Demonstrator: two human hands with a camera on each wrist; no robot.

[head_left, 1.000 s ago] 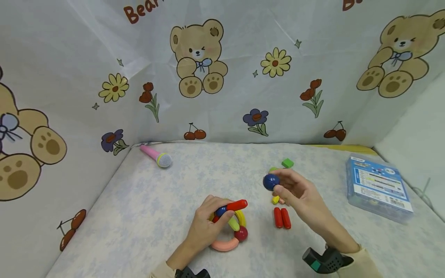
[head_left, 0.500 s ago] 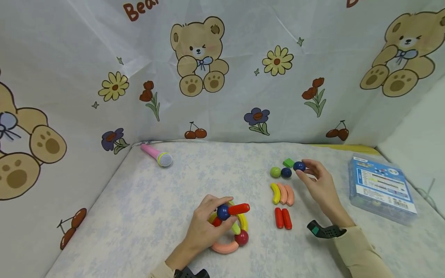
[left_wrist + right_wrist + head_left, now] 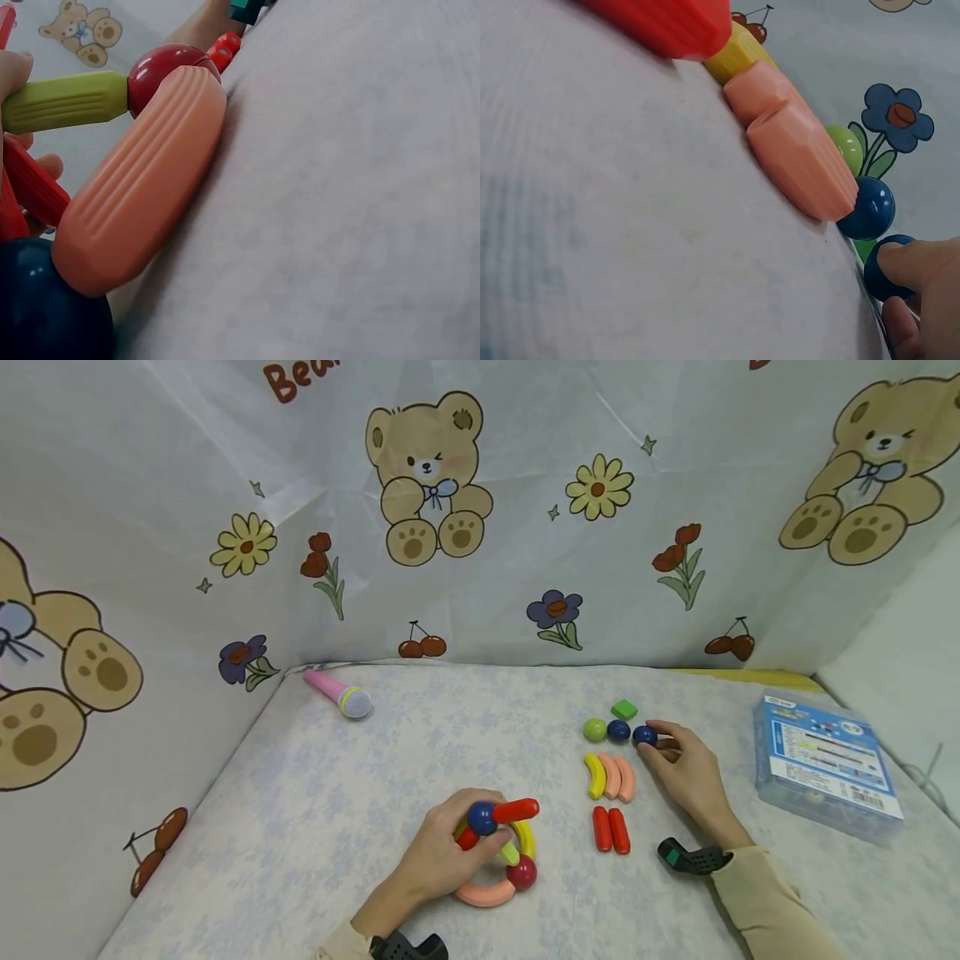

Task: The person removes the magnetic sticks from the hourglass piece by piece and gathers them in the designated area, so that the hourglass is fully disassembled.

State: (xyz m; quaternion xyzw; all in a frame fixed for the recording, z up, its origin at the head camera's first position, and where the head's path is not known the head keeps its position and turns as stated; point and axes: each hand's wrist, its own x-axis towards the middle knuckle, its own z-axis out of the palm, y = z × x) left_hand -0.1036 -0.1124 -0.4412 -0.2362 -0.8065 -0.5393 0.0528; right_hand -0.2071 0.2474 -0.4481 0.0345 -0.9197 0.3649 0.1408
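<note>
1. While the left hand [image 3: 442, 856] curled its fingers round a toy cluster [image 3: 498, 847] of joined sticks and balls near the front of the padded table [image 3: 300, 810], it kept that cluster pressed down on the surface.
2. That cluster showed a blue ball [image 3: 481, 817] with a red stick [image 3: 517, 811] on top, a yellow-green stick [image 3: 64, 101], a dark red ball [image 3: 522, 872] and a peach curved piece [image 3: 486, 893] lying on the table.
3. The right hand [image 3: 686, 772] pinched a second blue ball [image 3: 644, 736] between thumb and fingertips, resting it on the table just beside another blue ball [image 3: 618, 731] and a green ball [image 3: 595, 729], the three forming a row.
4. A green cube [image 3: 624, 709] sat just behind that row.
5. Curved yellow and peach pieces [image 3: 609, 777] lay side by side in front of the row, with two red sticks [image 3: 610, 829] nearer the person.
6. A pink toy microphone [image 3: 337, 694] lay far left, and a clear plastic box [image 3: 825, 764] stood far right.
</note>
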